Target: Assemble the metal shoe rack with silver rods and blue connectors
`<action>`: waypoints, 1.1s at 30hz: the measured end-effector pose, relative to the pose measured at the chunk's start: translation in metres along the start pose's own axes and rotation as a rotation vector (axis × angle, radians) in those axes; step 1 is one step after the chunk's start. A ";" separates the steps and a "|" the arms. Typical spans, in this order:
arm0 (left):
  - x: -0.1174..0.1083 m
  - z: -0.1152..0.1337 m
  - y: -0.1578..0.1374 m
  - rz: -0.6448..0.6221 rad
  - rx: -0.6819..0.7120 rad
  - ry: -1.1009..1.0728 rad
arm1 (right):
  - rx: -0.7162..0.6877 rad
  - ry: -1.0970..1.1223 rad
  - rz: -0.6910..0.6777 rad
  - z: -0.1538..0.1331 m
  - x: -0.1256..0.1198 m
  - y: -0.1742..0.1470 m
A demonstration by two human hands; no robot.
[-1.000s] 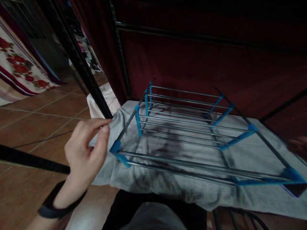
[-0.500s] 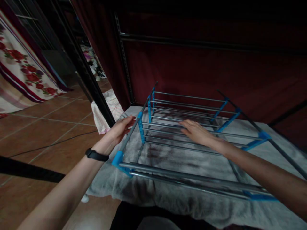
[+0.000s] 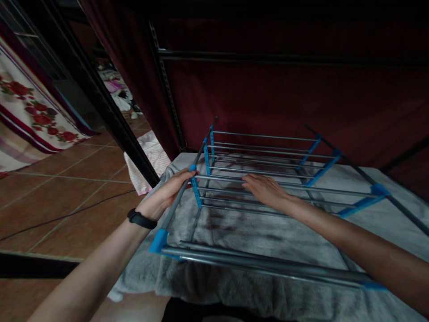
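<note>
A metal rack [image 3: 301,189] with grey tubes and blue plastic joints lies on a grey blanket [image 3: 228,223]. My left hand [image 3: 177,185], with a black wristband [image 3: 142,219] on that arm, is closed around the rack's left side tube. Its fingers sit right at a blue joint [image 3: 196,192], with the thumb on top and other fingers partly behind the tube. My right hand [image 3: 264,190] rests over a crossbar near the rack's middle, its fingers bent down onto the bar; the fingertips' undersides are hidden.
Black metal posts [image 3: 97,98] stand on the left, and a dark red curtain [image 3: 268,98] hangs behind the rack. Tiled floor [image 3: 83,192] lies to the left, with a cable [image 3: 73,210] across it, a striped cloth [image 3: 147,156] and a floral cloth [image 3: 36,112].
My left hand has gone from beside the rack's side tube to gripping it. The right hand has moved slightly left and down onto a crossbar.
</note>
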State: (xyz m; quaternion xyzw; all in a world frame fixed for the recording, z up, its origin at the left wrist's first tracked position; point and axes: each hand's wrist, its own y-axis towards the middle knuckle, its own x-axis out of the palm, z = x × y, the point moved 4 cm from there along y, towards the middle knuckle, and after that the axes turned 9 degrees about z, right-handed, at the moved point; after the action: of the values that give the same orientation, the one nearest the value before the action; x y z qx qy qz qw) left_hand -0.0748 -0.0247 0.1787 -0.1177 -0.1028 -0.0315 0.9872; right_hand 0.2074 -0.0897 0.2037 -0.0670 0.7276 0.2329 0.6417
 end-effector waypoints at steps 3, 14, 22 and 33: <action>0.002 0.000 -0.001 0.016 -0.009 -0.024 | 0.015 0.012 0.000 0.001 -0.001 0.001; 0.001 -0.001 0.004 -0.004 -0.179 0.080 | 0.041 0.047 0.009 0.000 -0.001 0.001; 0.011 0.007 0.015 -0.002 -0.115 0.056 | 0.037 0.081 -0.016 -0.002 -0.003 0.002; 0.006 -0.002 0.028 -0.071 0.023 0.138 | -0.008 -0.024 -0.024 -0.008 -0.001 0.006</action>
State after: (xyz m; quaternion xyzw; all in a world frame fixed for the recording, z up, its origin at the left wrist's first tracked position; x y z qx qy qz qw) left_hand -0.0661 0.0015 0.1714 -0.1001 -0.0392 -0.0733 0.9915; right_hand 0.1983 -0.0883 0.2070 -0.0755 0.7181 0.2289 0.6528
